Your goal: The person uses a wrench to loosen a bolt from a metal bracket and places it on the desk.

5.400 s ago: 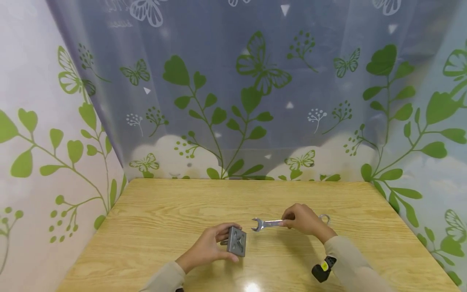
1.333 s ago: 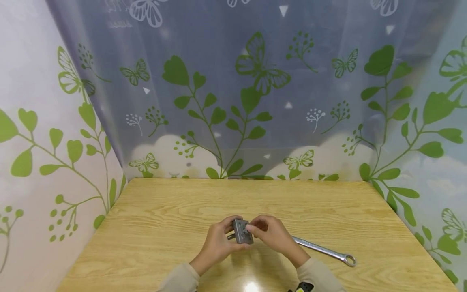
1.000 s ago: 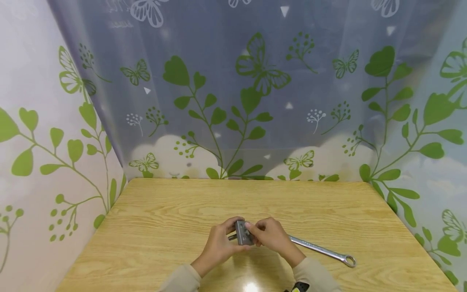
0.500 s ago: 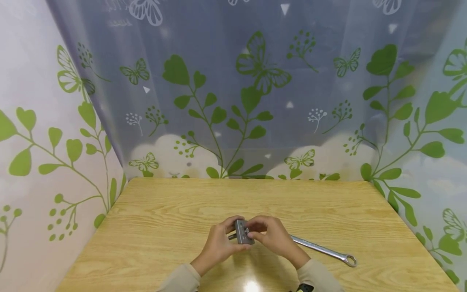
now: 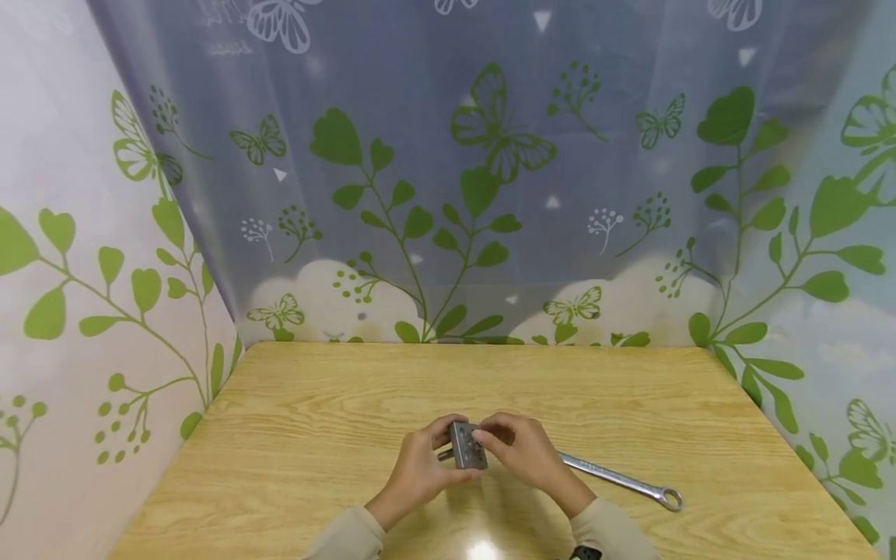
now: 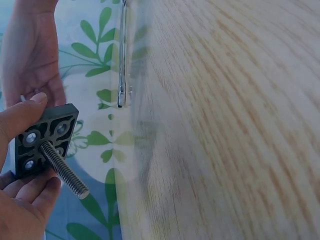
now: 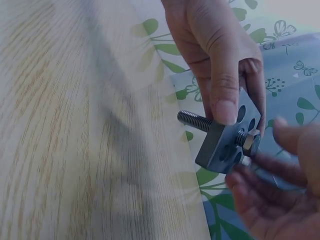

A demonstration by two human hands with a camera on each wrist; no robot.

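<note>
Dark grey square plate [image 5: 467, 447] is at lower centre of the head view, tilted up on edge, held off the table. Bolt [image 7: 251, 142] runs through its middle: hex head on the right-hand face, a gap with thread showing between head and plate, long threaded shank out the other side. Holes around it near the corners.

Left hand [image 5: 423, 460] grips the plate by opposite edges, thumb on one, fingers on the other. Right hand [image 5: 529, 453] is at the bolt head, fingers loosely bent; right wrist view has its thumb apart from the head, so no pinch I can see. Can't tell if the other fingertips touch.

Combination wrench [image 5: 619, 477] lies on the wood-grain table [image 5: 315, 412], lower right, ring end outward, other end hidden behind the right hand. Leaf-and-butterfly backdrop [image 5: 420, 155] fills the upper frame.
</note>
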